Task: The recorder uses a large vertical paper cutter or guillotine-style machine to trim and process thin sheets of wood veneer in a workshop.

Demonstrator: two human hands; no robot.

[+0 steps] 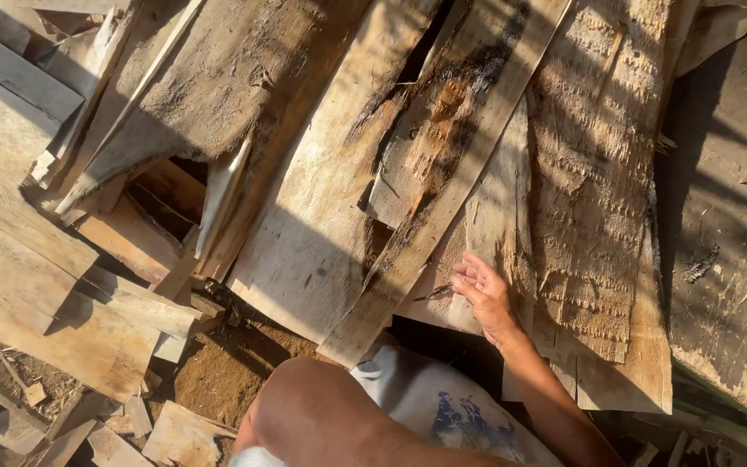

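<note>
My right hand [484,296] reaches forward from the lower right, fingers apart and slightly bent, holding nothing. Its fingertips rest on a pale, rough wood slab [494,216], just right of a long narrow plank [443,207] that runs diagonally from the top right down to the middle. A wide, splintered slab [594,173] with torn fibres lies to the right of the hand. My left hand is out of sight. My bare knee [322,415] and light shorts with a blue print [443,406] fill the bottom centre.
Offcut boards and bark-edged slabs are stacked loosely across the whole view. A broad pale board [36,285] lies at the left. Brown soil [226,367] and small wood scraps [175,437] sit at the lower left. A dark weathered sheet [728,225] is at the right.
</note>
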